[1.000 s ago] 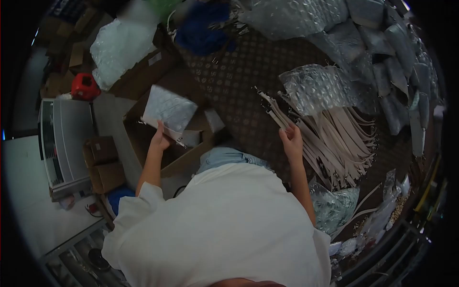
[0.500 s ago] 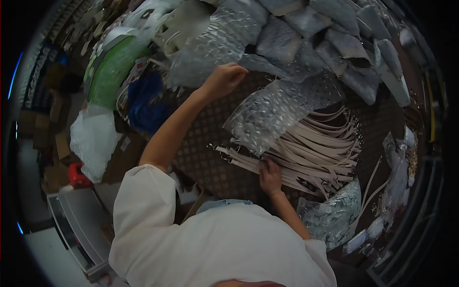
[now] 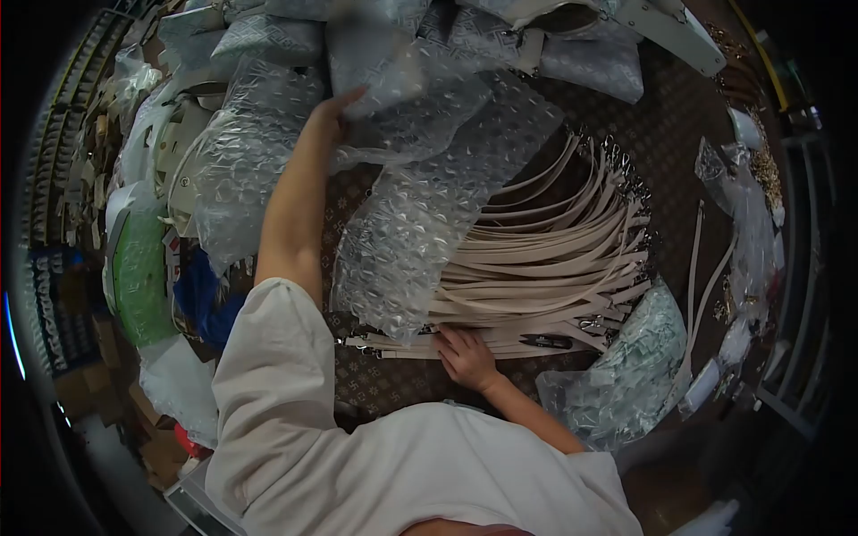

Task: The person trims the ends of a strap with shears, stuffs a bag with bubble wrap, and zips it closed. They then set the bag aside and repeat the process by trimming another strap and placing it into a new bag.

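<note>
My left hand is stretched out to the far side, its fingers at the lower edge of a wrapped packet, while my right hand lies palm down, fingers slightly apart, on the near edge of the pale straps. Blur at the left and the downturned palm at the right hide the undersides, so I cannot tell whether either hand is closed on anything.

The straps lie fanned across the tabletop to my right, their left part covered by a bubble-wrap sheet. That overlap looks to me like the weak spot: if the packet comes back low over the sheet, it could drag the film along and skew the straps beneath. The metal clips crowd together at the right ends, so a strap pulled out quickly could hook its neighbours and tangle the fan.

A slim dark object lies loose on the near straps and could slide off if my right hand shifts them. The crinkled clear bag presses close to the strap ends, so a clip could snag its film and tear it.
</note>
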Action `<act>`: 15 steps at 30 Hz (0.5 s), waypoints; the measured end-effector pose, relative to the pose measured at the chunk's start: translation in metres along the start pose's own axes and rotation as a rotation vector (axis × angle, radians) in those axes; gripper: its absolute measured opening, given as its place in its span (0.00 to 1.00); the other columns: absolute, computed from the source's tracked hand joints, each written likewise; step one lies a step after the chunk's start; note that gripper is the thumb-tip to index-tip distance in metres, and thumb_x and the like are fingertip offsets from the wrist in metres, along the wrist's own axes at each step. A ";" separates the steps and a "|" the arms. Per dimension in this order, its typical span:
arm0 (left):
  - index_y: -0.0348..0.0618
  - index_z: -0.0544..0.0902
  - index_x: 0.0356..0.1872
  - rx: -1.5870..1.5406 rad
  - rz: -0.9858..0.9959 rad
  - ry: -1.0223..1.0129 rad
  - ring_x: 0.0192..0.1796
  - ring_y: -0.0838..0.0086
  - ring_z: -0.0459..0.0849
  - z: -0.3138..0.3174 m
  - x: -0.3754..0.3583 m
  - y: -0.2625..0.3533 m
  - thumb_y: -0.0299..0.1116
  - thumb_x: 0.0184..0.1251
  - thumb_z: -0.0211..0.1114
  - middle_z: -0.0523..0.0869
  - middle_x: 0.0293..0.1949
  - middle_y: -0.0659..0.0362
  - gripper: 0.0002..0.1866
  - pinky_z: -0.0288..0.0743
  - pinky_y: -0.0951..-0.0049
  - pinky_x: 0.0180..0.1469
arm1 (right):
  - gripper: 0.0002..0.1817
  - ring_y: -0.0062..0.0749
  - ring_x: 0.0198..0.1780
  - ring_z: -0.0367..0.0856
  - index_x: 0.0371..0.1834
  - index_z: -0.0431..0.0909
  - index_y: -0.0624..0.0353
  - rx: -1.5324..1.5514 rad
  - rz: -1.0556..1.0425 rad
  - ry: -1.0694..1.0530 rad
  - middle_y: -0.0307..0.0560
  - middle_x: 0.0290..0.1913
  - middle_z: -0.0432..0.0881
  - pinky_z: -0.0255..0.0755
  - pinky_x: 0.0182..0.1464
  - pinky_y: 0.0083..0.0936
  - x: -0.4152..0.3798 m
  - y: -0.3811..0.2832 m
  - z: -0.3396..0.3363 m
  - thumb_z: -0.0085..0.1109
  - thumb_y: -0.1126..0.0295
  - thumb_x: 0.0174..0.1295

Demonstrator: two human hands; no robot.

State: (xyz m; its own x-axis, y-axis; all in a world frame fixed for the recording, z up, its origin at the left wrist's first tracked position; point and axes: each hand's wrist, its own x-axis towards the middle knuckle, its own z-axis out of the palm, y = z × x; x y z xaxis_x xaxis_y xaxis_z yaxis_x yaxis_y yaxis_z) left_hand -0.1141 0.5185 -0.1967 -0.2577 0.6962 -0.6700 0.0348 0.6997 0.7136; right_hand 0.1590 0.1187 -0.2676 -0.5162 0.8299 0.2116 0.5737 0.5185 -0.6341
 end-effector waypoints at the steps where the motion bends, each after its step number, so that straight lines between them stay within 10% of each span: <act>1: 0.40 0.74 0.47 0.014 -0.009 -0.001 0.46 0.63 0.77 -0.008 0.016 0.001 0.49 0.33 0.78 0.77 0.44 0.51 0.38 0.72 0.62 0.45 | 0.18 0.36 0.50 0.71 0.46 0.76 0.55 0.004 -0.004 -0.005 0.43 0.56 0.70 0.64 0.52 0.33 -0.001 0.001 0.001 0.57 0.68 0.49; 9: 0.37 0.77 0.40 -0.280 0.295 0.062 0.31 0.73 0.80 -0.033 -0.125 0.048 0.37 0.47 0.71 0.81 0.32 0.59 0.20 0.70 0.77 0.28 | 0.17 0.40 0.50 0.71 0.45 0.76 0.56 0.027 -0.035 0.061 0.45 0.57 0.69 0.65 0.52 0.34 0.000 0.001 -0.001 0.57 0.69 0.49; 11: 0.34 0.73 0.45 -0.128 0.461 -0.052 0.36 0.70 0.80 -0.116 -0.085 0.033 0.33 0.48 0.70 0.79 0.38 0.56 0.24 0.76 0.77 0.37 | 0.16 0.41 0.52 0.71 0.44 0.76 0.56 0.024 -0.033 0.087 0.46 0.58 0.68 0.65 0.52 0.35 0.002 0.001 0.002 0.57 0.69 0.50; 15: 0.33 0.69 0.53 -0.158 0.880 0.028 0.46 0.66 0.80 -0.098 -0.273 -0.013 0.27 0.51 0.66 0.78 0.46 0.52 0.26 0.78 0.70 0.46 | 0.16 0.45 0.49 0.72 0.45 0.75 0.58 0.116 -0.039 0.145 0.50 0.52 0.72 0.69 0.49 0.35 -0.004 0.001 -0.002 0.56 0.71 0.51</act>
State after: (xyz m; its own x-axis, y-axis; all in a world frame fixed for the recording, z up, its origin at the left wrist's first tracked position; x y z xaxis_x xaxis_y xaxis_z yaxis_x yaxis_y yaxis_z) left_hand -0.1383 0.3032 -0.0030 -0.2239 0.9649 0.1375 0.0985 -0.1179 0.9881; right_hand 0.1631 0.1162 -0.2678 -0.4347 0.8349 0.3376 0.4732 0.5306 -0.7032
